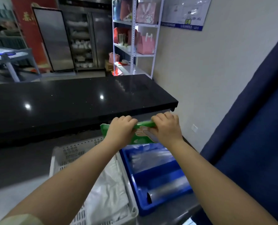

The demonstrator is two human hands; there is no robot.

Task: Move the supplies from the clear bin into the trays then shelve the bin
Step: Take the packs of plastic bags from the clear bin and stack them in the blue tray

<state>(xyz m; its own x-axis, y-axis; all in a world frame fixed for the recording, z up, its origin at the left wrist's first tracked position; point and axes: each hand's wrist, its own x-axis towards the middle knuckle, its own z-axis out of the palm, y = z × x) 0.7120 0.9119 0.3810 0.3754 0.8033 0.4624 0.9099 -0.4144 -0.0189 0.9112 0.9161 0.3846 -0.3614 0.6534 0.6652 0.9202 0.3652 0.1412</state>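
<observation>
Both hands hold one green packet (142, 133) up in the air, over the gap between the white slotted tray (66, 157) and the blue tray (130, 172). Left hand (120, 129) is clamped on the packet's left part, right hand (165, 127) clamped on its top-right edge; fingers curled over, knuckles facing the camera.

Step in hand, prob.: set the packet into a tray. To do it well: keep it level w/ both hands, pick the tray w/ matching stock, lower it flat on top, don't drop it from height. Blue tray already holds clear film rolls (165, 190); white tray holds white plastic bags (109, 189). Which one fits the packet, can't tell.

Clear bin isn't in view, so shelving comes later.

Around: black tabletop (70, 101) beyond the trays, bare and glossy. White shelf rack (135, 38) w/ pink gift bags at the back wall, dark blue curtain (252, 127) close on the right — may snag the right elbow. Nothing blocks the way down to the trays.
</observation>
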